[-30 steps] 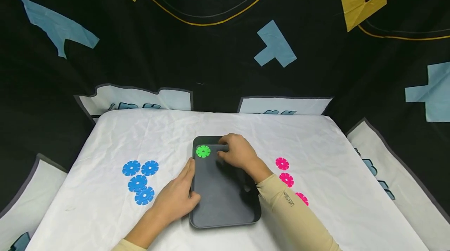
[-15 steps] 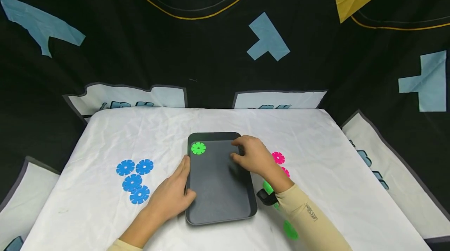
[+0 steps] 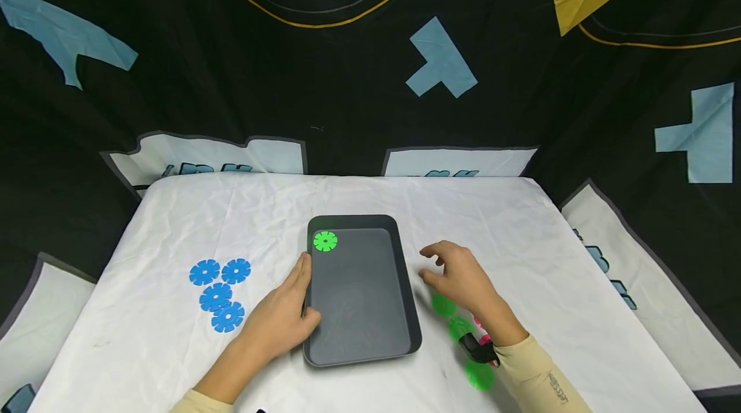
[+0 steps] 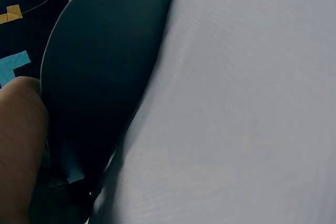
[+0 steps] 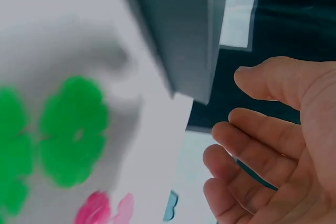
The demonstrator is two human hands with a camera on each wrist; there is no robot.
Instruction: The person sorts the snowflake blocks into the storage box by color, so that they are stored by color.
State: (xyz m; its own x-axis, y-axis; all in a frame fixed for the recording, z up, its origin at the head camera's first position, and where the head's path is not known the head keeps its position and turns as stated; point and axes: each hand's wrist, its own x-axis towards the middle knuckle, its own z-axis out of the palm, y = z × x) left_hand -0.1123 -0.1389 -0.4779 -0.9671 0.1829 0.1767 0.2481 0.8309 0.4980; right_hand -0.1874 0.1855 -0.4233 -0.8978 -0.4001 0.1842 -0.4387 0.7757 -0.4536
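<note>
The right hand [image 3: 461, 275] hangs just right of centre in the frame, its thumb and forefinger apart and the other fingers loosely bent; the right wrist view shows nothing between them. The left hand [image 3: 280, 315] has its fingers together along the outer left side of the grey tray [image 3: 361, 297], with the thumb crossing over the rim, so the wall is held between them. This hold seems meant to steady the tray while the other hand works freely.

The tray lies flat in the middle of the frame, touching the left fingers and slightly apart from the right ones. One green flower-shaped disc [image 3: 321, 242] rests inside it, in the upper left corner, a little above the left fingertips and well apart from the right hand. The loose green discs [image 3: 457, 328] lie in the lower right, just below the right fingers and untouched by them. Pink discs [image 3: 485, 339] show partly behind the right wrist and its black device [image 3: 476, 348].

Four blue discs [image 3: 211, 298] sit at left, near the left hand. The pieces appear grouped by colour, perhaps to keep each kind easy to pick out on the white-covered tabletop [image 3: 347, 195].
</note>
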